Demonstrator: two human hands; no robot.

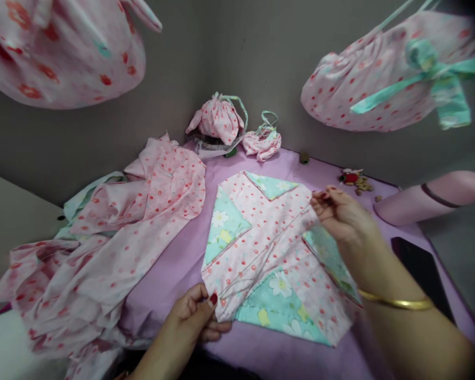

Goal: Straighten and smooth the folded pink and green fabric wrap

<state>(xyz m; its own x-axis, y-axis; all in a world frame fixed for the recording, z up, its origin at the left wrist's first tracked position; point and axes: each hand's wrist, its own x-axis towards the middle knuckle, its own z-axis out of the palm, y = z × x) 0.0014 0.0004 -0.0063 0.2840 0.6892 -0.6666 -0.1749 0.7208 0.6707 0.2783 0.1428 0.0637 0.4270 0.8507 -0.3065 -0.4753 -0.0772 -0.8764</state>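
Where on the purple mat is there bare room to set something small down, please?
One bare strip runs between the loose pink cloth and the folded piece. Another lies along the purple mat at its near edge, past the left hand. The back is crowded by two pouches, and the right side by beads and a phone.

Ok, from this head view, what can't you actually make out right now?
- Needle: too small to see in the right hand; only a faint thread shows across the folded fabric piece.
- Left hand: its fingertips are tucked under the fabric's corner.
- Small items at the table's far edge: too small and blurred to identify.
- Dark flat object: partly covered by the right forearm.
- Hanging pouches: cut off by the top edge.
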